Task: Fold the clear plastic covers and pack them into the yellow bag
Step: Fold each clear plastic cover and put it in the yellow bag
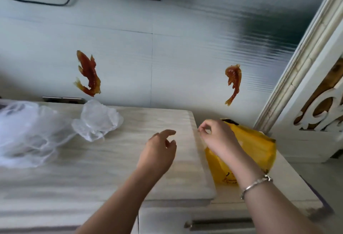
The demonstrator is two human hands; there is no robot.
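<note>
Two clear plastic covers lie on the pale wooden tabletop (pixel 115 170): a small crumpled cover (pixel 96 120) at the back and a big loose heap (pixel 24 133) at the left edge. The yellow bag (pixel 259 148) stands on the lower cabinet top to the right of the table's edge, mostly behind my right forearm. My right hand (pixel 217 137) hovers at the bag's left side, thumb and forefinger pinched together on what looks like a faint strip of clear film (pixel 203 143) hanging below them. My left hand (pixel 159 152) floats over the table near its right edge, fingers relaxed and empty.
A wall with two orange fish decorations (pixel 89 74) rises just behind the table. A white carved screen (pixel 319 114) stands at the right, close to the bag. A drawer handle (pixel 219 223) shows below the cabinet top. A dark screen and cable hang at top left.
</note>
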